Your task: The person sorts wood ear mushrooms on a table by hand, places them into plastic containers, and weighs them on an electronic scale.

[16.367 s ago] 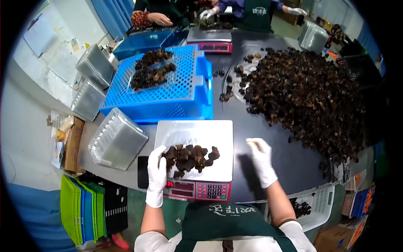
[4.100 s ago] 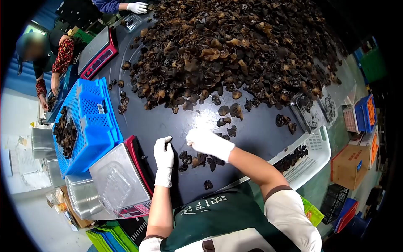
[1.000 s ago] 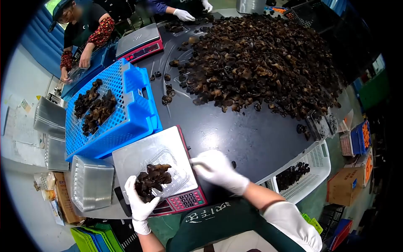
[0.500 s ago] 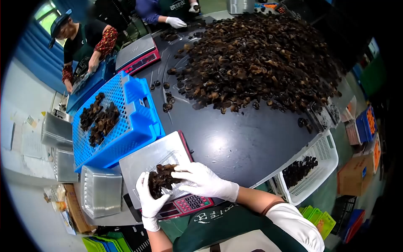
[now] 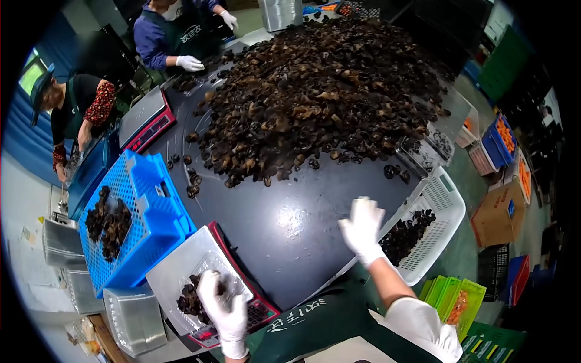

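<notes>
On the silver scale [image 5: 175, 264] at lower left rests a clear plastic tray [image 5: 209, 261] with a dark clump of wood ear mushrooms [image 5: 191, 300] in it. My gloved left hand [image 5: 224, 310] is at the right side of that clump, thumb and fingers apart; whether the fingertips touch the mushrooms I cannot tell. Out to the right, my gloved right hand [image 5: 363, 228] is over the dark table near its right edge, fingers extended and holding nothing visible. A large heap of wood ears [image 5: 327, 97] covers the far part of the table [image 5: 272, 242].
Left of the scale stands a blue crate [image 5: 136, 242] topped with mushroom clumps. Stacked clear trays [image 5: 134, 320] sit nearby. A white basket [image 5: 445, 212] holding dark pieces stands off the right edge. Two co-workers work beyond, one with a gloved hand [image 5: 190, 63] by the heap.
My right hand has left the mushrooms on the scale and swung right toward the table's edge. My left hand has loosened around the clump. The view has turned to the right.
</notes>
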{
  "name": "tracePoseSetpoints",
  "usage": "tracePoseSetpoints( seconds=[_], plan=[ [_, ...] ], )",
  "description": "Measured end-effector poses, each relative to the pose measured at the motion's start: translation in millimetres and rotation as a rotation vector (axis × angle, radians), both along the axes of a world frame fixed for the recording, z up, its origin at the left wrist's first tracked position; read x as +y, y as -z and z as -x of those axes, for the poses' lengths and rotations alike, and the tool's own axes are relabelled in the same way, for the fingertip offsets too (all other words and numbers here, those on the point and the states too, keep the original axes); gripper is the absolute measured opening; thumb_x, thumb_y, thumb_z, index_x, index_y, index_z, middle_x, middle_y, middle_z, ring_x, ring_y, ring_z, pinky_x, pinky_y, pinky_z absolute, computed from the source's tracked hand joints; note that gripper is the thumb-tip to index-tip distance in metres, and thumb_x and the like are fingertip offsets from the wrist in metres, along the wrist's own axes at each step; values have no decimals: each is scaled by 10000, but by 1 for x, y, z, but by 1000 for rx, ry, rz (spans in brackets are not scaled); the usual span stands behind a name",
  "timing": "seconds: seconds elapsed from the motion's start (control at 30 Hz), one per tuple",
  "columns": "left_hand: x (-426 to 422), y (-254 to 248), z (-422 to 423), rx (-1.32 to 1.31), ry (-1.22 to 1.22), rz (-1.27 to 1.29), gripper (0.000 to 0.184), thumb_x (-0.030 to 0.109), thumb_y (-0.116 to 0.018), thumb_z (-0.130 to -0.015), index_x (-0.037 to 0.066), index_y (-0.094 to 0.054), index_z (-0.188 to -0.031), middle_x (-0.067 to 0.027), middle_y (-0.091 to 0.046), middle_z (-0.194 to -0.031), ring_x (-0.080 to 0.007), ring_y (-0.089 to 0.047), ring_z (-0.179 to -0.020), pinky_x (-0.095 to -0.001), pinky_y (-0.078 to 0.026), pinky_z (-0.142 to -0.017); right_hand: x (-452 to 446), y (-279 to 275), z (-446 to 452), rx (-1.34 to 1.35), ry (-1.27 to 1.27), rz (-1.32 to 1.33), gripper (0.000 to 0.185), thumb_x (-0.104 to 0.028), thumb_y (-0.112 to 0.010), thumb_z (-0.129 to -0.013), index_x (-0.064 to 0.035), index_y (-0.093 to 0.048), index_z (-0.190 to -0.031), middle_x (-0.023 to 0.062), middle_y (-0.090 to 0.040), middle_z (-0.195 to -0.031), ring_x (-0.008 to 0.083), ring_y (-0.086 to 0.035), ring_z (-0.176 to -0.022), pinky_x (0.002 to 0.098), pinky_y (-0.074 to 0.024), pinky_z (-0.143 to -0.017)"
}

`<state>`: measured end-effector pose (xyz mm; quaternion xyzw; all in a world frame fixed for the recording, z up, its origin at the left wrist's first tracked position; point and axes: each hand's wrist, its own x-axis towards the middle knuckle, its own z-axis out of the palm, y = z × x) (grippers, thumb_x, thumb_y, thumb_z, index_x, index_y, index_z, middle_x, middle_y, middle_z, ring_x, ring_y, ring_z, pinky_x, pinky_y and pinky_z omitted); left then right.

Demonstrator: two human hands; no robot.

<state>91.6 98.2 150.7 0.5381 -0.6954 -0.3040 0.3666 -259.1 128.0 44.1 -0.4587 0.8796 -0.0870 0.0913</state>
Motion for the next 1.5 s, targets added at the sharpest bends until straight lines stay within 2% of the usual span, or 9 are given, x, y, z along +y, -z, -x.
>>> tracePoseSetpoints(
  seconds=[0.17,0.37,0.47,0.5,0.6,0.83,1.0,1.27,1.5],
  plan=[
    [-28,59,112,-195,294,-25,619,205,-699,-798,46,-471,-1352,-244,-368,-1432,-437,-343,-1328,-500,-274,-1105,114,30,143,356,583,-215,629,-396,-515,-921,20,-427,-1384,209,-322,-1504,412,-289,-1371,601,-146,-1121],
    [-80,159,227,-678,233,60,773,437,-571,-862,-7,-329,-1447,-277,-223,-1525,-442,-173,-1424,-610,-116,-1120,87,28,177,209,308,331,515,-246,-564,-913,-64,-464,-1385,194,-362,-1481,372,-353,-1339,524,-226,-1115],
    [-46,96,280,-547,915,114,504,311,-599,-784,26,-511,-1190,-214,-483,-1168,-371,-410,-1200,-537,-320,-1024,16,-5,157,65,30,614,446,-113,-611,-860,-38,-536,-1294,195,-486,-1359,357,-443,-1255,444,-316,-1081],
    [-13,115,286,-521,1090,344,457,268,-569,-832,47,-516,-1228,-190,-475,-1232,-357,-370,-1253,-520,-319,-1031,-7,-11,151,-31,-54,661,400,-95,-614,-851,-34,-569,-1244,167,-546,-1286,337,-489,-1201,428,-354,-1054],
    [38,154,279,120,1533,-170,442,236,-537,-917,49,-505,-1316,-171,-485,-1380,-338,-477,-1261,-448,-389,-1044,-76,-20,134,-294,-282,698,291,-83,-635,-828,-63,-645,-1118,123,-647,-1124,300,-589,-1069,389,-456,-948],
    [-77,108,207,-5,327,15,242,105,-613,-851,54,-660,-1083,-154,-643,-1121,-328,-595,-1088,-409,-465,-964,-233,18,103,-340,-351,708,407,-299,-609,-907,-16,-584,-1198,204,-618,-1156,371,-580,-1084,422,-432,-983],
    [-132,136,158,223,-154,-6,249,26,-552,-886,14,-617,-1126,-162,-565,-1207,-309,-526,-1173,-389,-394,-1028,-255,15,54,-321,-605,647,442,-402,-690,-735,-76,-658,-1032,113,-646,-914,318,-598,-891,446,-430,-841],
    [-167,137,182,-280,16,141,517,235,-648,-861,106,-518,-1345,-223,-351,-1474,-441,-346,-1315,-504,-275,-1097,-146,14,13,-348,-1239,438,320,-357,-660,-751,-154,-648,-998,51,-577,-1041,251,-502,-1120,561,-240,-1085],
    [-93,139,166,-485,427,135,324,290,-698,-769,179,-690,-1074,-100,-524,-1353,-425,-389,-1289,-627,-268,-1059,-117,0,61,-184,-700,336,565,-371,-719,-715,-192,-593,-1236,114,-475,-1349,403,-392,-1247,602,-251,-1057]
  ],
)
